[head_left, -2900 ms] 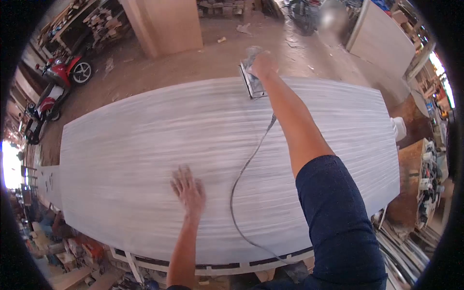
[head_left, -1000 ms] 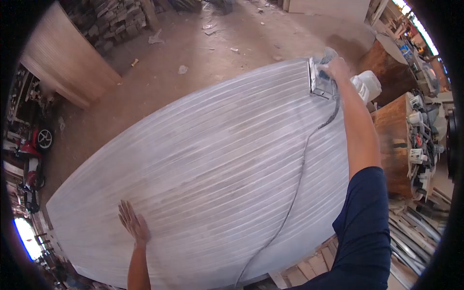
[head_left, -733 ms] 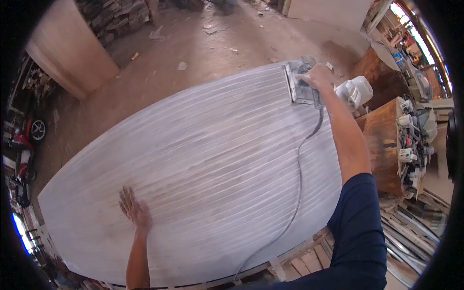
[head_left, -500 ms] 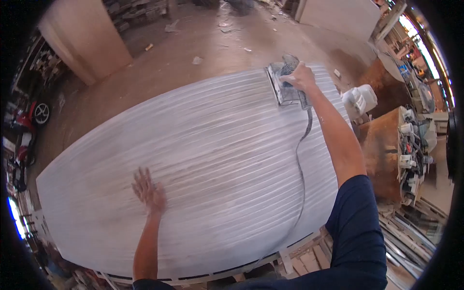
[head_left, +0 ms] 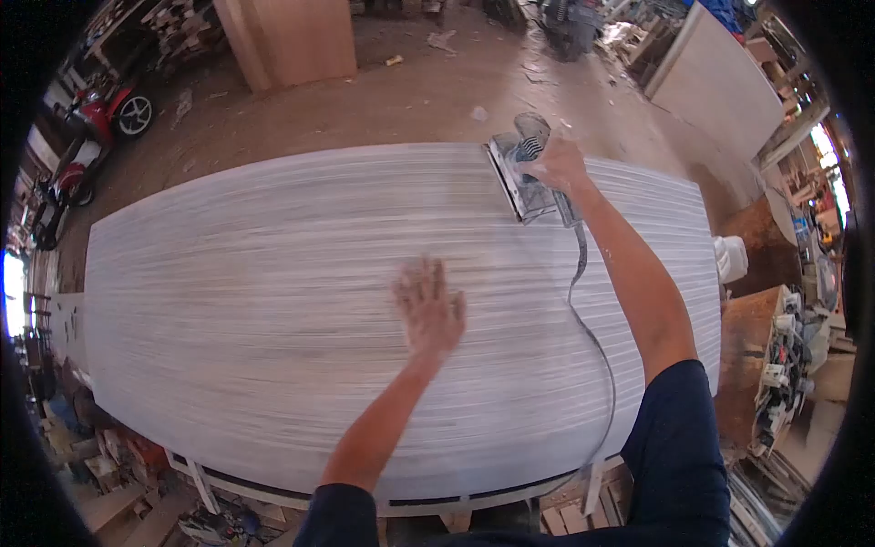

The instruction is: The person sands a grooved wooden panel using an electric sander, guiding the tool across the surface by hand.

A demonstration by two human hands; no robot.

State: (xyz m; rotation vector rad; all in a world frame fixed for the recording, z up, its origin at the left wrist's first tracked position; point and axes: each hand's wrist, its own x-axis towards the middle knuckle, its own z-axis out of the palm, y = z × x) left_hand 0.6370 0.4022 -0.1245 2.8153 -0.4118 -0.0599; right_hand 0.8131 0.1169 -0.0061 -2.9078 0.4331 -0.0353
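My right hand (head_left: 558, 166) is wrapped round a dusty electric sander (head_left: 527, 173), whose flat base rests near the far edge of a large panel. The panel (head_left: 273, 365) is whitish, with long grooves running across it and darker wood grain showing through in the middle. A dark power cord (head_left: 597, 342) trails from the sander over the panel to its near edge. My left hand (head_left: 430, 305), fingers spread and coated in pale dust, is over the middle of the panel; its blur hides whether the palm touches the surface.
A red motorbike (head_left: 100, 128) stands at the far left. Wooden boards (head_left: 292, 41) lean at the back, and another pale board (head_left: 715, 77) is at the back right. A white container (head_left: 730, 259) and a cluttered workbench (head_left: 752, 346) sit past the right end. Timber offcuts (head_left: 574, 520) lie below the near edge.
My left hand has moved right over the panel, toward its middle. The view has turned left, and the sander is a little farther left on the panel, still in my right hand.
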